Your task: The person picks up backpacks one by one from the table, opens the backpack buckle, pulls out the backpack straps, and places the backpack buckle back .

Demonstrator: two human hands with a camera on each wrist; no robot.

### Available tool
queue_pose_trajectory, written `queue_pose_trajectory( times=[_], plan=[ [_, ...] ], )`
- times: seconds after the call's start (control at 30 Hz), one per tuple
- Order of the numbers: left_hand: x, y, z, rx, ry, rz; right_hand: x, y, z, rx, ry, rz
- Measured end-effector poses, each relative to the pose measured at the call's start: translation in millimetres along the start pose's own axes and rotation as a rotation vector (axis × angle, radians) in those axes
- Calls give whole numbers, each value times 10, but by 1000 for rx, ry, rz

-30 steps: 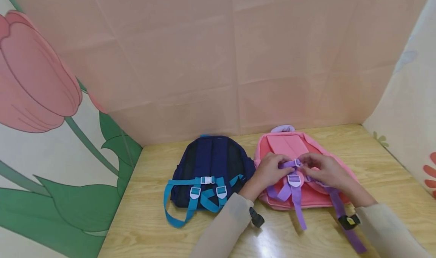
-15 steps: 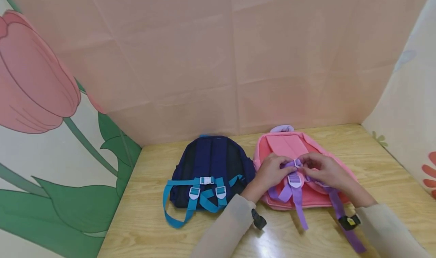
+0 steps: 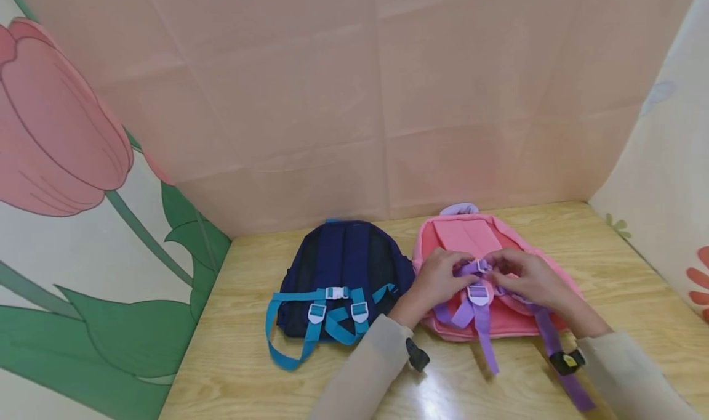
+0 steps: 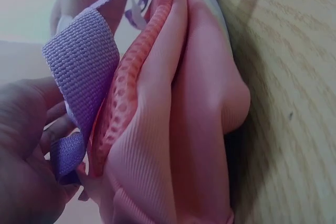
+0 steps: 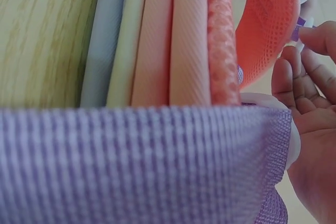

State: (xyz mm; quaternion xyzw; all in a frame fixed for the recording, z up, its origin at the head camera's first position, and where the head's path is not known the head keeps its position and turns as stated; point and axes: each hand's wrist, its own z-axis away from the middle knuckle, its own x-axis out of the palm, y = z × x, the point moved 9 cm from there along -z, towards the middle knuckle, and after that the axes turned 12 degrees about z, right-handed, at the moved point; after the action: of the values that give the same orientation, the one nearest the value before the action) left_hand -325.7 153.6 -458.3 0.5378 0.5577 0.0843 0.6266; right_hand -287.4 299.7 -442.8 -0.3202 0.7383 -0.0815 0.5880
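A pink backpack [image 3: 468, 235] with purple straps lies on the table, its back panel facing up. Over its middle, my left hand [image 3: 440, 278] pinches a purple strap [image 3: 469, 268] between thumb and fingers. Close by on the other side, my right hand [image 3: 526, 275] pinches at a small white buckle [image 3: 481, 266] on that strap; the fingertips partly cover it. Just below sits a white strap adjuster [image 3: 478, 294]. In the left wrist view, purple webbing [image 4: 84, 61] crosses in front of the left hand [image 4: 23, 145]. The right wrist view has the right hand [image 5: 320, 103] beside the coral mesh padding.
To the left lies a navy backpack [image 3: 343, 254] with teal straps and a fastened white buckle [image 3: 336, 293]. Loose purple strap ends [image 3: 484, 346] trail toward the front of the wooden table [image 3: 238, 321]. A plain pinkish cloth [image 3: 304, 100] hangs behind.
Both hands stay at the buckle. The left hand shifts slightly right, then back left, and the strap between the hands bunches and slackens a little.
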Motion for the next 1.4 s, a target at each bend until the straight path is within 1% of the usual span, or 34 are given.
queue_pose_trajectory(
  times=[0.17,0.37,0.47,0.6,0.67,0.8,0.93,1.03,1.1,1.23,1.4],
  plan=[
    [-35,13,-2,17,5,-46,-15,-25,-2,-42,32,-30],
    [-9,35,-18,15,-3,-20,-27,-43,-5,-83,38,-65],
    [-2,82,-29,43,-3,-26,-32,-50,-9,-90,27,-69],
    [-4,151,-36,101,5,-50,-39,-57,-17,-86,17,-55],
    [-6,154,-32,113,10,-51,-42,-57,-19,-80,19,-41],
    [-18,98,-5,95,8,-58,-33,-46,-10,-63,16,-14],
    [-50,30,13,75,2,-108,-28,-20,6,-45,17,-1],
    [-72,23,12,77,7,-136,-29,-5,12,-36,24,-10],
    [-80,31,8,77,10,-139,-29,-1,13,-34,26,-15],
    [-79,50,7,70,13,-112,-31,-6,14,-37,27,-31],
    [-42,83,-15,55,5,-75,-30,-27,4,-57,24,-50]
  ],
)
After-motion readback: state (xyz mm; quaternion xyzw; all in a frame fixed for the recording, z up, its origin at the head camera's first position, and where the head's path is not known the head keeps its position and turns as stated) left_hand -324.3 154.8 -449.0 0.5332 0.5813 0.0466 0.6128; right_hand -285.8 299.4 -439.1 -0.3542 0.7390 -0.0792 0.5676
